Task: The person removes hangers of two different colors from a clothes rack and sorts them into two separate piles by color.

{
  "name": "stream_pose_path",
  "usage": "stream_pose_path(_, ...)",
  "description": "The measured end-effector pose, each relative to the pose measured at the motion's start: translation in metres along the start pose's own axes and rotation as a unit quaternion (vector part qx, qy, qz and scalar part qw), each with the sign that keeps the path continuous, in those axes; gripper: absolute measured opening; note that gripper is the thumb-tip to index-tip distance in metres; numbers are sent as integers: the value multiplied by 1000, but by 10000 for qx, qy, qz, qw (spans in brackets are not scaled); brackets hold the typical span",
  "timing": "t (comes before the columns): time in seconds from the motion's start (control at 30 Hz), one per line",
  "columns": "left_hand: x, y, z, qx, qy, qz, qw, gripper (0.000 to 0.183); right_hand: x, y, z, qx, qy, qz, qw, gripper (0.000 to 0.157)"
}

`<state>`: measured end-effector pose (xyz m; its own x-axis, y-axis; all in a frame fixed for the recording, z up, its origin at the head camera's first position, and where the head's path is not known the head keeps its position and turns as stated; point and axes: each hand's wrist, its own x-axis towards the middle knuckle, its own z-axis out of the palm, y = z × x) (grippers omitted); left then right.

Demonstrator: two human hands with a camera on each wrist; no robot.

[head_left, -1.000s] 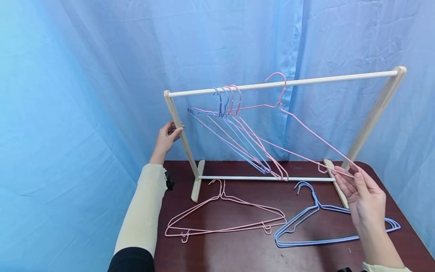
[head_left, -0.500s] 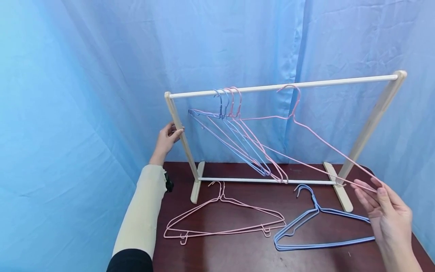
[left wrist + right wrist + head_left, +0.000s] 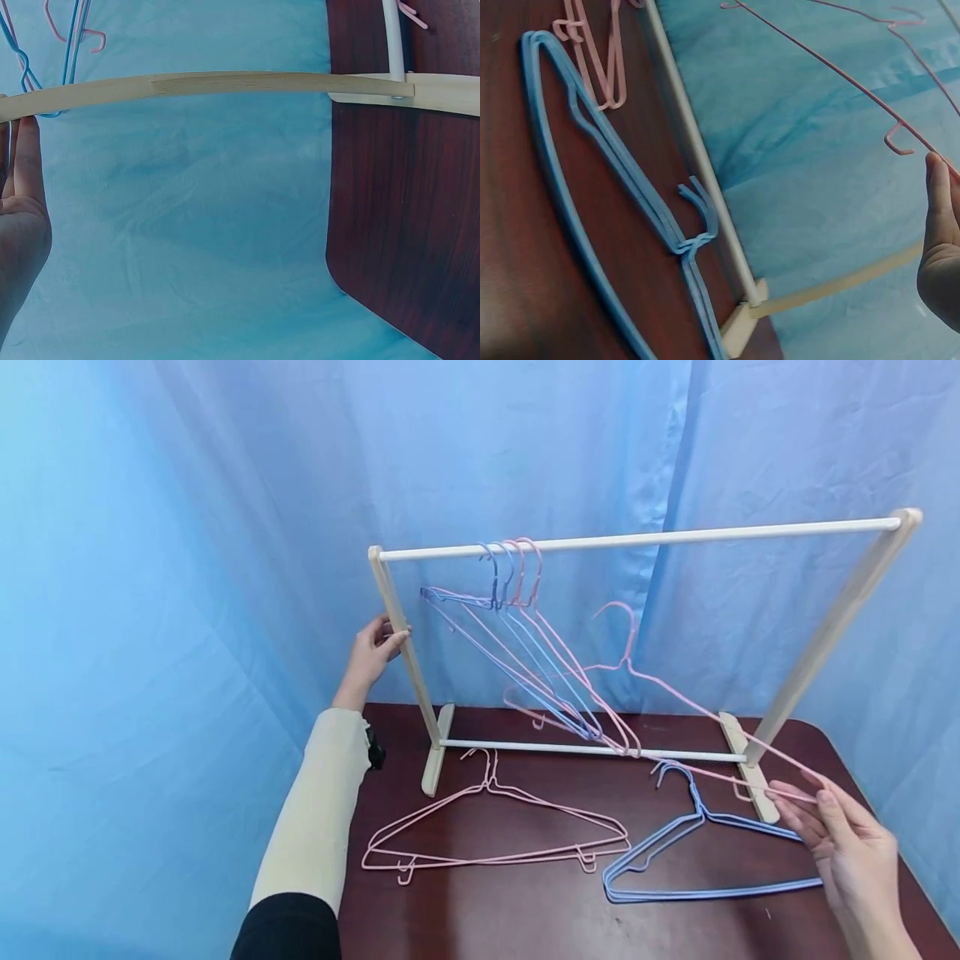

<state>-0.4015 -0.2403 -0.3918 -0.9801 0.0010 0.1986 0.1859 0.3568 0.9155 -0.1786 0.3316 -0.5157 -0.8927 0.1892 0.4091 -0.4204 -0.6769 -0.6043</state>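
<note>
In the head view my right hand (image 3: 855, 852) pinches one lower corner of a pink wire hanger (image 3: 632, 639) between thumb and fingers. The hanger stretches out to the left, its hook below the white top rail (image 3: 712, 535) and apart from it. My left hand (image 3: 369, 653) grips the wooden left post (image 3: 389, 593) of the rack, and the left wrist view shows the fingers against that post (image 3: 225, 82). Near the rail's left end hang two blue hangers (image 3: 495, 583) and two pink hangers (image 3: 538, 572), close together.
On the dark table (image 3: 540, 918) lie overlapping pink hangers (image 3: 487, 862) in front of the rack. Several blue hangers (image 3: 712, 894) are stacked at the right, beneath my right forearm. The rack's lower bar (image 3: 517, 746) runs behind them. Blue curtain (image 3: 225, 527) surrounds the table.
The pink hanger has come down in my right hand, its hook dropping from above the rail to below it. The right hand has moved right and lower. My left hand stays on the post.
</note>
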Motion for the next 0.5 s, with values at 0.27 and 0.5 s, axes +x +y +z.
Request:
stream_pose_path(0.27, -2, 1, -4, -60, -96, -160, 9998, 48, -7, 28, -12, -157, -153, 627, 9978, 42)
stream_pose_path(0.5, 3, 3, -1, -79, -68, -78, 9999, 47, -10, 50, -13, -159, -34, 1211, 9925, 40)
